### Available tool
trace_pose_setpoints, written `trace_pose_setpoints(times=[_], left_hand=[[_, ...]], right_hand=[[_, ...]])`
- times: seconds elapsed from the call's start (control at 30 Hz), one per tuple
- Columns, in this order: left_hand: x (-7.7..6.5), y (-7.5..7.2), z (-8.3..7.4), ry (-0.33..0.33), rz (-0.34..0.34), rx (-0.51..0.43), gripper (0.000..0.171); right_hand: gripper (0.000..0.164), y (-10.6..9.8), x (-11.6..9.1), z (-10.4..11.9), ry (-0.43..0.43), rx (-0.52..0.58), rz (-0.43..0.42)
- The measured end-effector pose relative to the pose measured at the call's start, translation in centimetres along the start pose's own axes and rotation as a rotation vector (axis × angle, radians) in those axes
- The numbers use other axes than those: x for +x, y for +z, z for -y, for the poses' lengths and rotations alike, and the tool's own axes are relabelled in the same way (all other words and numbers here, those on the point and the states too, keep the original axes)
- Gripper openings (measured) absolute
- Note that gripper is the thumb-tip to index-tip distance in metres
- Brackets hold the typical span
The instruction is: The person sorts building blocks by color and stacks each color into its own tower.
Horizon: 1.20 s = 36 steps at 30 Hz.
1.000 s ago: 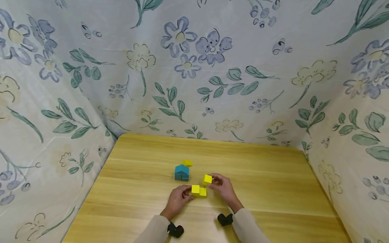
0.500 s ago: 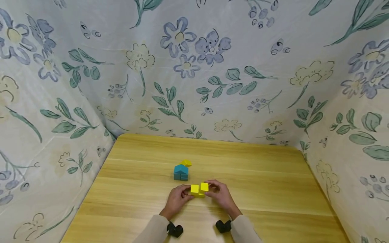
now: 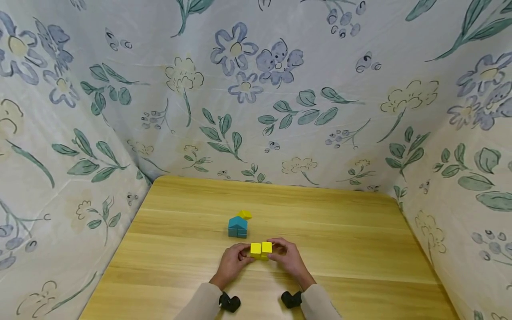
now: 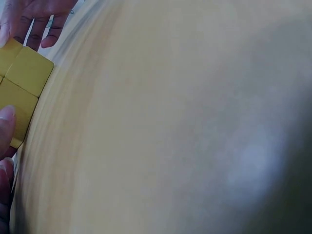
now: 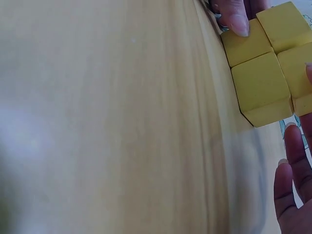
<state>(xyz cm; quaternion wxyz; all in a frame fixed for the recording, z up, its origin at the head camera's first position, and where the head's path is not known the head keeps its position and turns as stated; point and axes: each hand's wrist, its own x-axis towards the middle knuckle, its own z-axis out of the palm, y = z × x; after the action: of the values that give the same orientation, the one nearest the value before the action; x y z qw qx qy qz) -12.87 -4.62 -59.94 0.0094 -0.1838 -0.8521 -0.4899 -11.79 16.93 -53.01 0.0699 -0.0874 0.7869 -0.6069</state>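
Note:
Several yellow cubes form a small stack on the wooden table, two side by side on top of two below. My left hand holds the stack's left side; in the right wrist view its thumb lies on the lower left cube. My right hand pinches the upper right cube between thumb and fingers. That cube sits right beside the upper left one. In the left wrist view the right hand's other fingers are spread past the stack.
Behind the stack, slightly left, stands a little blue block house with a triangular roof. A yellow triangular block lies just behind it. Floral cloth walls surround the wooden table at the back and sides.
My right hand has brought its yellow cube left and toward me, onto the lower right cube and up against the upper left one. The left hand stays at the stack.

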Motion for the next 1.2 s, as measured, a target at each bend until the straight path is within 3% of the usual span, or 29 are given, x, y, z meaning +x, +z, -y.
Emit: trace_pose_setpoints(times=[0.13,0.43,0.57,0.83,1.0,1.2], left_hand=[[0.0,0.0,0.1,0.005,-0.005,0.001,0.042],[0.2,-0.2,-0.2,-0.089,0.035,-0.01,0.04],[0.1,-0.2,-0.2,-0.079,0.031,-0.015,0.04],[0.0,-0.2,-0.1,-0.073,0.032,-0.021,0.04],[0.1,-0.2,-0.2,-0.067,0.033,-0.014,0.039],[0.1,-0.3,-0.5,-0.079,0.046,-0.024,0.039]], right_hand=[[0.035,0.2,0.0,0.1,-0.016,-0.009,-0.012],[0.036,0.3,-0.1,0.5,0.002,-0.006,0.001],[0.036,0.4,-0.1,0.0,-0.01,-0.012,0.004],[0.037,0.7,0.7,-3.2,0.018,-0.004,-0.021],[0.037,0.6,0.8,-3.5,0.003,-0.017,-0.017],[0.039,0.7,0.7,-3.4,0.045,-0.012,-0.029]])
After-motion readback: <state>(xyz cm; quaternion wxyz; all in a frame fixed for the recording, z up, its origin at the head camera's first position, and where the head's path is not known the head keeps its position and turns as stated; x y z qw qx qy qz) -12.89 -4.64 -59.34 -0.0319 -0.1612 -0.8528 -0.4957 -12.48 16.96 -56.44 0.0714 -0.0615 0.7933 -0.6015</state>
